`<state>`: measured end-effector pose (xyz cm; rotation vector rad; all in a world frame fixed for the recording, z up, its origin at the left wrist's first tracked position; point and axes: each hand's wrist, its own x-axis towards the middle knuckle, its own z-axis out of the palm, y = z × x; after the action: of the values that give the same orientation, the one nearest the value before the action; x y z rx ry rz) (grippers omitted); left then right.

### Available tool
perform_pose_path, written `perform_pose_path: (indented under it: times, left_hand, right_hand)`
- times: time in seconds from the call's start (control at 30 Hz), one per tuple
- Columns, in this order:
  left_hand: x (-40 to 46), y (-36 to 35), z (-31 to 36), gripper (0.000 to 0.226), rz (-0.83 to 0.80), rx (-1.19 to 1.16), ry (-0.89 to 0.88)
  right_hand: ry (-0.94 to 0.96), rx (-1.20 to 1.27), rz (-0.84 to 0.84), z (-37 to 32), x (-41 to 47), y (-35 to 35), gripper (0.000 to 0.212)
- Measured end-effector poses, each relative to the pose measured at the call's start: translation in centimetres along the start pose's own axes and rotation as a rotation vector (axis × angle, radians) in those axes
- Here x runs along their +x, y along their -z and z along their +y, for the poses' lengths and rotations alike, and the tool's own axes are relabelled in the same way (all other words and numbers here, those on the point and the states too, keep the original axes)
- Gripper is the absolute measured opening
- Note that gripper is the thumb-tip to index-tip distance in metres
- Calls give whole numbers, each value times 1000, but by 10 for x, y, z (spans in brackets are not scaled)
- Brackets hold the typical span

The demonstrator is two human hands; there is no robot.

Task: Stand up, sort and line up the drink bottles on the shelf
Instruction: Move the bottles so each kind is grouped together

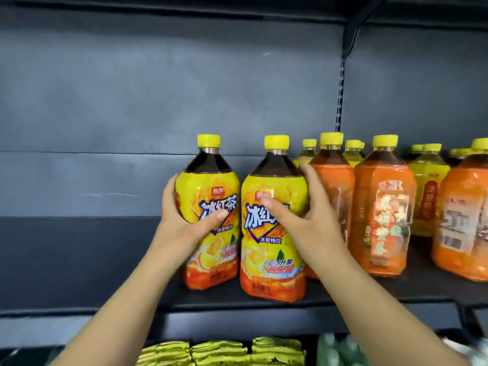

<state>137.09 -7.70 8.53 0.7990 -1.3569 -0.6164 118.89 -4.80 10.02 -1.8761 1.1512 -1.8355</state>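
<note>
Two upright yellow-labelled iced tea bottles with yellow caps stand side by side on the dark shelf (105,260). My left hand (182,220) is wrapped around the left bottle (211,249), thumb across its label. My right hand (298,217) grips the right bottle (269,260), thumb on the front and fingers behind its right shoulder. To the right stand orange-labelled bottles (380,223), upright, with more yellow-labelled bottles (427,196) behind them.
The shelf's left half is bare, backed by a dark panel. A slotted upright (340,93) runs down the back panel. Below the shelf edge lie stacks of yellow-green packets (219,352). Another orange bottle (464,220) stands at the far right.
</note>
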Motion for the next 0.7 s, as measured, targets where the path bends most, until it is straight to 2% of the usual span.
perform_pose_path:
  times: [0.13,0.2,0.3,0.37,0.43,0.53,0.63,0.7]
  left_hand:
    - [-18,-3,-19,98,81,102,105]
    - [-21,-2,-21,95,67,109,125]
    - [-29,-1,-17,90,70,90,106]
    - [-36,2,-12,80,62,58,91]
    - [-46,3,-7,73,58,24,73]
    - [-69,1,2,79,123,1,12]
    - [-99,-7,15,61,116,-36,-72]
    - [-120,-22,23,55,99,-64,-76]
  right_hand:
    - [-103,87,112,18,-32,-12,96]
    - [-191,128,145,14,-38,-13,82]
    - [-257,48,91,8,-35,-6,66]
    - [-295,59,5,6,-37,-2,77]
    - [-350,186,-45,6,-49,1,78]
    - [-296,280,-8,2,-73,9,73]
    - [-191,354,88,-6,-100,28,56]
    - [-193,384,143,-7,-119,50,48]
